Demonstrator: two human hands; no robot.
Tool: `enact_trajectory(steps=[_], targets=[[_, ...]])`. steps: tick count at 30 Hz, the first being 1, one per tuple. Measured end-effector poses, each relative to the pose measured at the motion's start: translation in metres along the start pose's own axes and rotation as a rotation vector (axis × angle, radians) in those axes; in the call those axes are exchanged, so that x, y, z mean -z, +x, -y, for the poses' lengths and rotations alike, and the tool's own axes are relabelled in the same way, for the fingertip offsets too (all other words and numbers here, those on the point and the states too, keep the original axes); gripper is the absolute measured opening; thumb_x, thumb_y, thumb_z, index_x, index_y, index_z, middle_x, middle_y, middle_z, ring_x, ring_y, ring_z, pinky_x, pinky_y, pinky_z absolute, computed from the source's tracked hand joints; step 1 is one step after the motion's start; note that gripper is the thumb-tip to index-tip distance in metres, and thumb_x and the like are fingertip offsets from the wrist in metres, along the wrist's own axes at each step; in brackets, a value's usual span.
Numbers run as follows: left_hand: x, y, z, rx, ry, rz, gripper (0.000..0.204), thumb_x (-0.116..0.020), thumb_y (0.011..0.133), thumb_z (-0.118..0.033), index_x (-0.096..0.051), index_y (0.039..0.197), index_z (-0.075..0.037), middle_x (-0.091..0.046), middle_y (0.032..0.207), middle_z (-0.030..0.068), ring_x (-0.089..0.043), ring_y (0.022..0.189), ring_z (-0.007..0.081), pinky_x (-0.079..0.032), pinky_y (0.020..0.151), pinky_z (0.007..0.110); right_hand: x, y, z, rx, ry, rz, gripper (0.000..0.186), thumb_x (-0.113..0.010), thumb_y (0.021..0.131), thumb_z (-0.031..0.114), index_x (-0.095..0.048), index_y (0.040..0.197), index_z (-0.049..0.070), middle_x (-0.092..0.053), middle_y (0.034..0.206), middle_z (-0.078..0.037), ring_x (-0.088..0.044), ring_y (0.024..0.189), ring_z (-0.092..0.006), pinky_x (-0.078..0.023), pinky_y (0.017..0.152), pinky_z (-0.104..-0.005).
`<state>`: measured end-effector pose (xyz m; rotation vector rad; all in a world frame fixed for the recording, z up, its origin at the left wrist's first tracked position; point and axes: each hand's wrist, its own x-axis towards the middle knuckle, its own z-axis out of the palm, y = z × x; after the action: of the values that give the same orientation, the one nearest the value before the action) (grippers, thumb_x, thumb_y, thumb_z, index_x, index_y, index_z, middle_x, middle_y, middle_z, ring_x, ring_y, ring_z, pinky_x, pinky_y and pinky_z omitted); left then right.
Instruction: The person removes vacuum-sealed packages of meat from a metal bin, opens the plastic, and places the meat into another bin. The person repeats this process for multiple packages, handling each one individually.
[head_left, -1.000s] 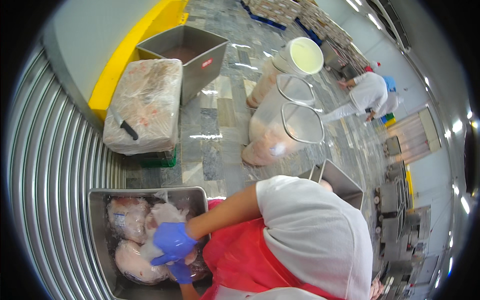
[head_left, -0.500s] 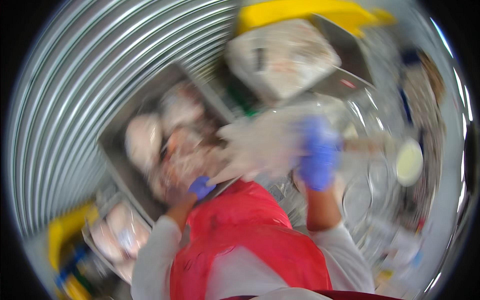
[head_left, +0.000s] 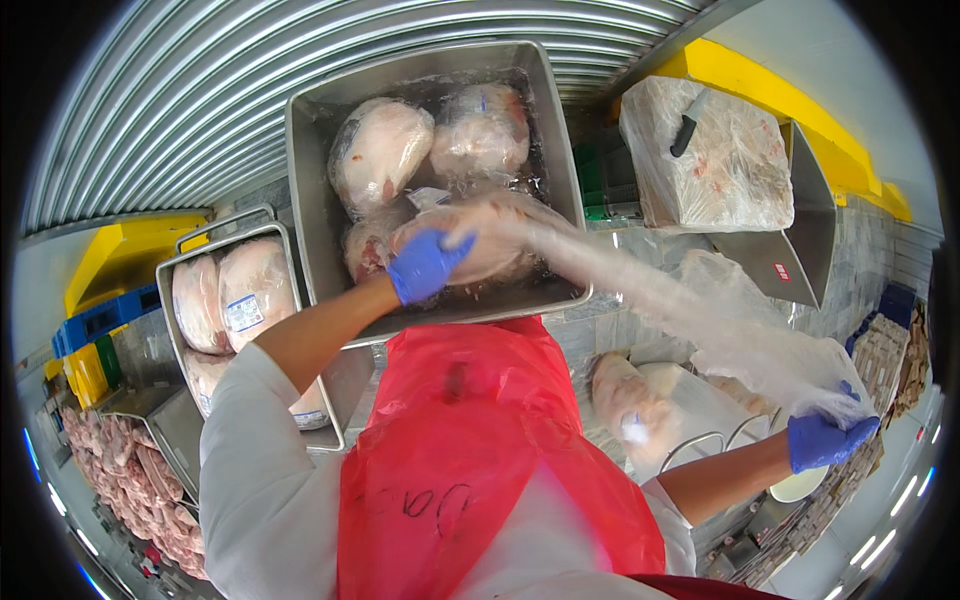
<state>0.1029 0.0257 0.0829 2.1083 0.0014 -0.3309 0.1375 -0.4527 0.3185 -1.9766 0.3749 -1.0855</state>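
Note:
A long piece of clear plastic film [head_left: 690,310] stretches from the metal tub [head_left: 440,322] out to the right, blurred by motion. My left hand [head_left: 432,265], in a blue glove, is closed at the tub end of the film, over a pale piece of meat [head_left: 495,245]. Out at the far right, my gloved right hand [head_left: 830,435] is closed around the bunched other end. Behind my left hand, a plastic-wrapped piece of meat [head_left: 380,155] and another wrapped piece [head_left: 485,130] lie in the tub, apparently in water.
At left, a smaller metal tub [head_left: 330,400] holds several wrapped meat pieces. A knife [head_left: 690,122] rests on a plastic-covered block [head_left: 715,170] at back right. Wrapped meat [head_left: 630,400] lies low at right. Loose meat [head_left: 125,470] fills a container at far left. A corrugated wall [head_left: 220,110] stands behind.
The view has turned and sharpened. My right hand has moved outward to the right, stretching the film. My left hand has moved from the tub's near corner to over the meat.

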Motion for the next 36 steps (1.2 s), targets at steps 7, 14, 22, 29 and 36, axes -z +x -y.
enact_trajectory(steps=[7, 14, 22, 29, 36], targets=[[0.072, 0.009, 0.095, 0.157, 0.162, -0.351, 0.034, -0.049, 0.088, -0.027, -0.053, 0.112, -0.003, -0.054, 0.08, 0.0252, -0.053, 0.068, 0.0354, -0.042, 0.06, 0.043, -0.064, -0.04, -0.06, -0.492, 0.427, 0.114, 0.029, -0.053, 0.086, 0.031, -0.057, 0.101, 0.006, -0.051, 0.08, -0.002, -0.048, 0.069, -0.0114, -0.038, 0.061, -0.0233], [-0.022, -0.061, 0.015, 0.342, 0.073, 0.274, 0.052, -0.043, 0.089, -0.046, -0.061, 0.075, 0.001, -0.055, 0.066, 0.0262, -0.056, 0.067, 0.0417, -0.042, 0.062, 0.047, -0.161, -0.208, -0.065, -0.071, -0.094, 1.185, 0.051, -0.073, 0.071, 0.027, -0.05, 0.107, 0.0, -0.055, 0.1, -0.012, -0.053, 0.091, -0.0213, -0.044, 0.08, -0.0337], [-0.018, -0.029, -0.092, -0.042, -0.28, 0.031, 0.038, -0.051, 0.089, -0.03, -0.056, 0.07, 0.002, -0.052, 0.063, 0.025, -0.049, 0.055, 0.0392, -0.038, 0.053, 0.044, -0.231, -0.335, -0.084, 0.397, 0.239, 1.513, 0.076, -0.068, 0.07, 0.031, -0.034, 0.13, -0.001, -0.036, 0.132, -0.021, -0.033, 0.123, -0.036, -0.022, 0.105, -0.041], [-0.035, -0.01, -0.068, -0.026, -0.239, 0.044, 0.021, -0.051, 0.089, -0.02, -0.051, 0.084, 0.0, -0.051, 0.072, 0.0119, -0.048, 0.065, 0.0266, -0.042, 0.064, 0.034, -0.243, -0.357, -0.067, 0.301, 0.328, 1.538, 0.04, -0.06, 0.074, 0.025, -0.048, 0.103, 0.001, -0.047, 0.099, -0.021, -0.044, 0.093, -0.039, -0.033, 0.081, -0.0429], [0.006, 0.011, 0.064, -0.114, -0.149, -0.052, 0.041, -0.069, 0.073, -0.034, -0.055, 0.096, -0.002, -0.055, 0.099, 0.0119, -0.053, 0.093, 0.0268, -0.041, 0.081, 0.037, -0.243, -0.388, -0.078, 0.086, 0.355, 1.494, 0.018, -0.054, 0.077, 0.021, -0.06, 0.077, 0.003, -0.057, 0.07, -0.021, -0.053, 0.066, -0.0415, -0.041, 0.059, -0.0448]])
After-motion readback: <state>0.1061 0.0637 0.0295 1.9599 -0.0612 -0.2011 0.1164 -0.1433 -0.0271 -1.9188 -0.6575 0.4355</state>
